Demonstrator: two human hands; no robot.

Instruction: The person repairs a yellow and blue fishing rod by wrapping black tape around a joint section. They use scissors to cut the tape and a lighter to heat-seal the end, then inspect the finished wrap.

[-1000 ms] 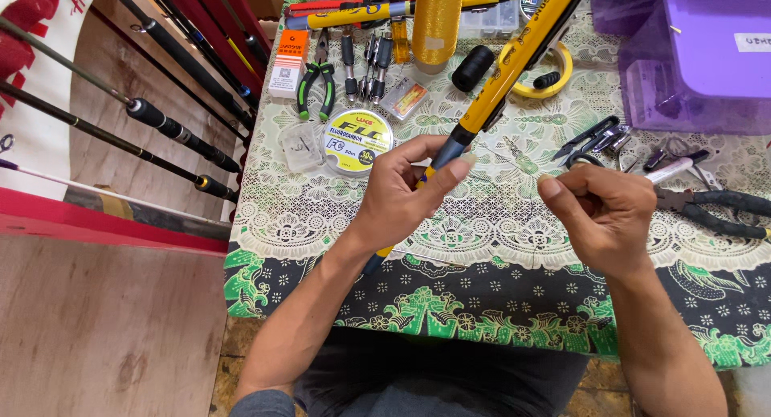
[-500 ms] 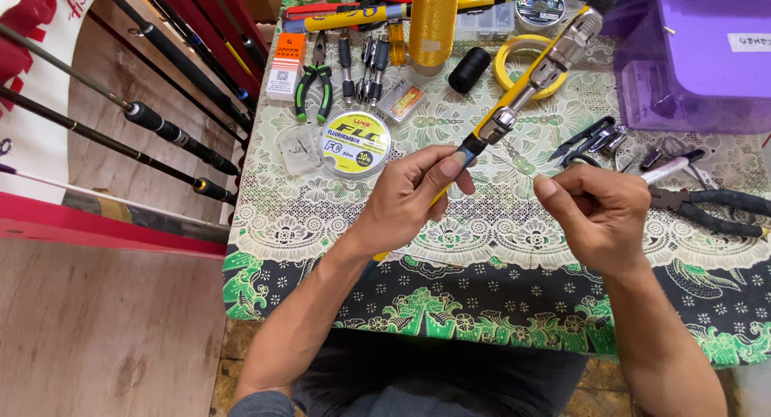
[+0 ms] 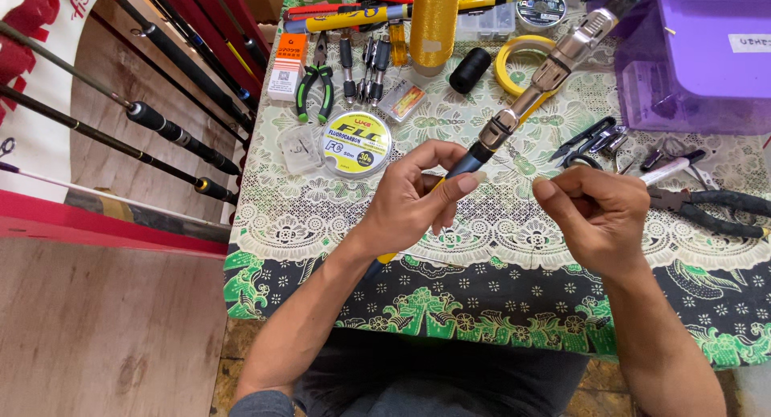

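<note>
We look down at our two hands over a table covered by a patterned cloth (image 3: pixel 514 248) in cream lace print with a dark green-flowered border. Our left hand (image 3: pixel 414 196) is closed around the dark grip of a fishing rod handle (image 3: pixel 530 96), fingers curled over it and thumb stretched out along the top, so the handle runs up and to the right from the palm, its metal reel-seat rings passing over a ring of yellow tape (image 3: pixel 522 64) toward a purple plastic box (image 3: pixel 699 56) at the far right corner. A short yellow stretch of the rod shows below the palm. Our right hand (image 3: pixel 598 212) sits just beside the left, apart from it, with thumb and forefinger pinched narrowly together; whether something thin is caught between them we cannot tell. Behind the left hand lies a round spool of fishing line (image 3: pixel 356 144), and beyond it green-handled pliers (image 3: pixel 315 84) and a row of small tools. A tall gold spool of thread (image 3: pixel 434 20) stands at the far edge, with a black cylinder (image 3: pixel 470 69) near it. To the right of our right hand lie black-handled pliers (image 3: pixel 707 208), and small black snips (image 3: pixel 586 140) rest nearer the rod. Several dark rods (image 3: pixel 161 128) lean along the left side of the table.
</note>
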